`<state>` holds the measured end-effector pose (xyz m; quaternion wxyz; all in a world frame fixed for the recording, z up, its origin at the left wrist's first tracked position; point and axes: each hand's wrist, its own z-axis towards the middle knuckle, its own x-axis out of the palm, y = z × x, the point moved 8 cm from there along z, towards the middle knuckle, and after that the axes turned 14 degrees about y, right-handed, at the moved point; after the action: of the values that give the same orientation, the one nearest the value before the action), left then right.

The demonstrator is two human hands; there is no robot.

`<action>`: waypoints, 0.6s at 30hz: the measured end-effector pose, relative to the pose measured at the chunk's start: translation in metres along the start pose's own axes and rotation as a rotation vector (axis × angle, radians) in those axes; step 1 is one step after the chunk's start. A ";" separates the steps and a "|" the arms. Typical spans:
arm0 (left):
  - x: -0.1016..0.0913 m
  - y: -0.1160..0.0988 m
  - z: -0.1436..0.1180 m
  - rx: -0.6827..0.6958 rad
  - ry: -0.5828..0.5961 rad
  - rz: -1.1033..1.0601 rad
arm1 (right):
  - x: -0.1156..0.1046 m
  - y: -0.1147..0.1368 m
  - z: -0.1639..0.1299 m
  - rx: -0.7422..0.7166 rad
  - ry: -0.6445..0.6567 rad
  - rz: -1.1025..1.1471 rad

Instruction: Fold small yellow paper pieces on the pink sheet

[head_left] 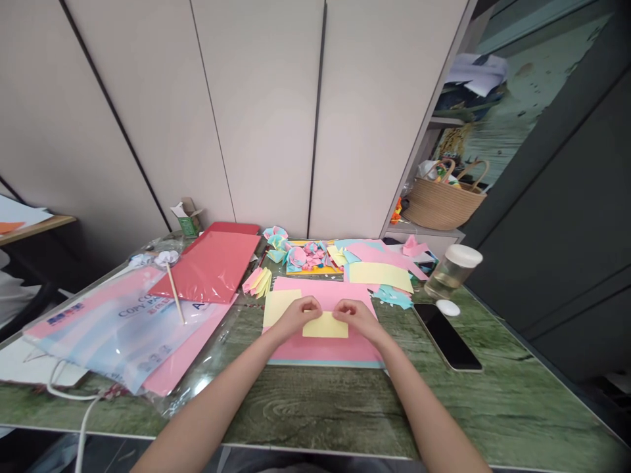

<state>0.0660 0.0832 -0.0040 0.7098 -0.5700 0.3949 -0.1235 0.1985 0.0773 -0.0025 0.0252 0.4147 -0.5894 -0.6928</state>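
Note:
Both hands meet over a small yellow piece of paper (325,326) at the centre of the table. My left hand (298,316) pinches its upper left part, and my right hand (357,318) pinches the upper right. The fingertips hide most of its top edge. Beneath it lies a stack of pink paper (323,289), with a light blue sheet showing along the near edge. Another yellow sheet (280,306) rests on the stack, just left of my left hand. A bundle of folded pink and yellow strips (257,282) lies beyond the stack's left corner.
Paper flowers (313,255) sit behind the stack, beside cut sheets (382,276). At right are a phone (447,336), a white lid (448,307) and a capped jar (452,270). A copy-paper bag (123,335) and a red folder (211,266) cover the left. A cable (73,395) hangs off the near edge.

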 end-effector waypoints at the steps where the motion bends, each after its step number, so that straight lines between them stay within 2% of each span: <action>1: 0.002 0.002 0.001 -0.006 0.007 -0.007 | 0.002 -0.001 0.001 0.005 0.005 -0.007; 10: 0.020 0.014 0.005 -0.048 0.083 -0.019 | 0.019 0.002 0.001 -0.005 0.077 -0.065; 18: 0.015 0.012 0.004 -0.101 0.067 -0.027 | 0.013 -0.003 0.002 -0.002 0.024 -0.084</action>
<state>0.0751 0.0802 -0.0212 0.6649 -0.6061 0.4162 -0.1319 0.1897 0.0728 -0.0121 0.0036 0.4476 -0.5703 -0.6888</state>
